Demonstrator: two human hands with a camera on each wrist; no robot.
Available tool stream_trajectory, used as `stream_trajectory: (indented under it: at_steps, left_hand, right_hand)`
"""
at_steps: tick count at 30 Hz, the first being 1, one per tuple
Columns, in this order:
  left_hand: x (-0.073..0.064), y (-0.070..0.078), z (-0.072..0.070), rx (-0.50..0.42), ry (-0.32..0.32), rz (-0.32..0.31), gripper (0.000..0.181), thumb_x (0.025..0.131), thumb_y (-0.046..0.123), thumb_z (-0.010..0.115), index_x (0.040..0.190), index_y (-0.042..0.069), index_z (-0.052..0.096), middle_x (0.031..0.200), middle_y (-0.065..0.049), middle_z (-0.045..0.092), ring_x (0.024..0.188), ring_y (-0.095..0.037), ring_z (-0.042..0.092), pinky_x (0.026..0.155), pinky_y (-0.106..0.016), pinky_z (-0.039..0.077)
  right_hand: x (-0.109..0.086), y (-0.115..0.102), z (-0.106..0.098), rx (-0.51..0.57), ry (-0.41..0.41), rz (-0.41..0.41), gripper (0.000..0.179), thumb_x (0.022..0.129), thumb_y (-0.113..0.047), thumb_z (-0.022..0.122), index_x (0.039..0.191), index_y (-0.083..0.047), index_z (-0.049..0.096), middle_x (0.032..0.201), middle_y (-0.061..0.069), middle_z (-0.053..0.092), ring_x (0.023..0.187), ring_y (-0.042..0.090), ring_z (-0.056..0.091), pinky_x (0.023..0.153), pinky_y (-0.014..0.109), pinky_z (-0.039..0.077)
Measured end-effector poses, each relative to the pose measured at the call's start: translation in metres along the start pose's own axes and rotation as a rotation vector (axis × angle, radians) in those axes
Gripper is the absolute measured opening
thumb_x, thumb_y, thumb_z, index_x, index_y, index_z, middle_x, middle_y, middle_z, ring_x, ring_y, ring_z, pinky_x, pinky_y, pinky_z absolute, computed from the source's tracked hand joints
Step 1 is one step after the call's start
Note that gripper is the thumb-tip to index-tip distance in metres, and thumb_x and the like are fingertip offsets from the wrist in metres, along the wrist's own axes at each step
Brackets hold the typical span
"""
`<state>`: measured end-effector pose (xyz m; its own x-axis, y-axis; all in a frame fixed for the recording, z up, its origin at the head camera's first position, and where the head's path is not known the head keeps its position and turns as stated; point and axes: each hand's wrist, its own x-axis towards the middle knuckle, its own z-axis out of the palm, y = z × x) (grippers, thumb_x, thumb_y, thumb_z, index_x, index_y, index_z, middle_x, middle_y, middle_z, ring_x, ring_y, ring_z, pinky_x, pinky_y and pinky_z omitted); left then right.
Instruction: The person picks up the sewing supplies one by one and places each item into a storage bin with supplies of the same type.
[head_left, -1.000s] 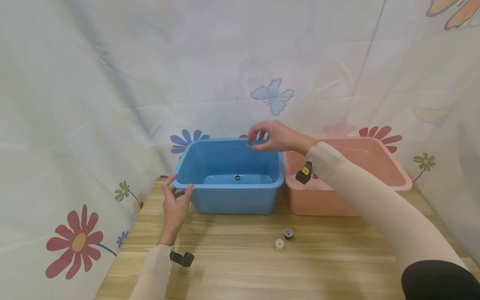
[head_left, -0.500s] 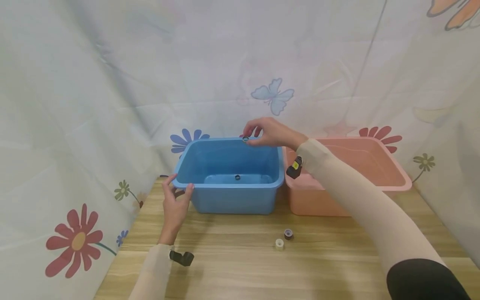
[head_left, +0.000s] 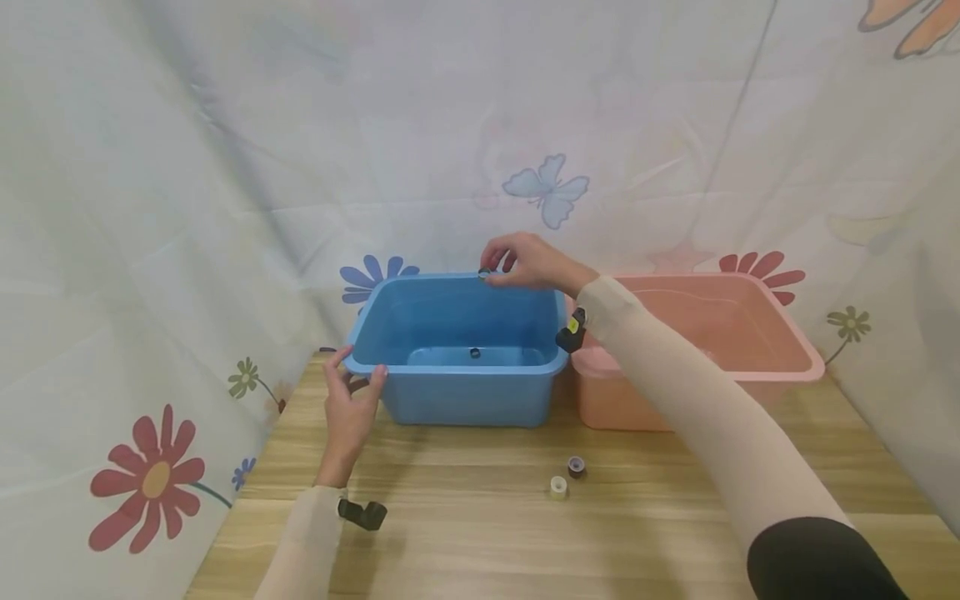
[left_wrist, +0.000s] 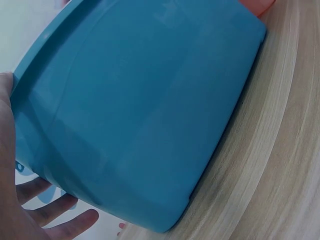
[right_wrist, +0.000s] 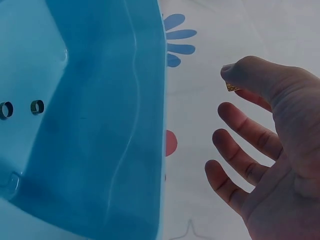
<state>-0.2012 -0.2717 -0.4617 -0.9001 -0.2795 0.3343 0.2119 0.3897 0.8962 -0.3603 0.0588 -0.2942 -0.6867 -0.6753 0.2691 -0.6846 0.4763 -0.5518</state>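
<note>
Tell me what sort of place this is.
Probably a staged tabletop workspace: printed sheeting hangs behind a wood-grain table, which holds a blue tub and a pink tub.

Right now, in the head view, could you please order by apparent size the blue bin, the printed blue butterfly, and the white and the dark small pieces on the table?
1. Blue bin
2. Printed blue butterfly
3. White piece and dark piece: these look nearly alike, so I leave them unranked.
</note>
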Motion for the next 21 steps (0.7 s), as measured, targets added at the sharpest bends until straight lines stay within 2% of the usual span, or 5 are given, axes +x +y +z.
stream_trajectory:
  at_steps: [11, 17, 21]
  left_hand:
    - [0.000, 0.005, 0.000, -0.005, -0.010, -0.013, 0.071, 0.099, 0.040, 0.068, 0.155, 0.027, 0.027, 0.152, -0.017, 0.048, 0.121, -0.037, 0.059, 0.085, -0.041, 0.050]
    - [-0.011, 0.036, -0.003, 0.000, -0.030, -0.021, 0.070, 0.101, 0.034, 0.064, 0.155, 0.015, 0.025, 0.151, -0.025, 0.046, 0.122, -0.042, 0.057, 0.085, -0.040, 0.050]
    - [-0.013, 0.040, -0.003, 0.000, -0.035, -0.024, 0.070, 0.101, 0.035, 0.065, 0.155, 0.014, 0.026, 0.151, -0.024, 0.046, 0.121, -0.041, 0.058, 0.085, -0.041, 0.050]
  right_hand:
    - [0.007, 0.010, 0.009, 0.029, 0.029, 0.011, 0.021, 0.094, -0.025, 0.075, 0.112, -0.014, 0.072, 0.112, 0.001, 0.071, 0.101, 0.019, 0.065, 0.087, 0.034, 0.056]
    - [0.010, 0.014, 0.015, 0.043, 0.043, 0.042, 0.021, 0.094, -0.025, 0.075, 0.111, -0.014, 0.072, 0.114, 0.003, 0.070, 0.101, 0.020, 0.066, 0.087, 0.034, 0.057]
    - [0.011, 0.016, 0.017, 0.046, 0.047, 0.079, 0.021, 0.095, -0.026, 0.075, 0.112, -0.016, 0.071, 0.115, 0.003, 0.070, 0.100, 0.020, 0.065, 0.086, 0.034, 0.057]
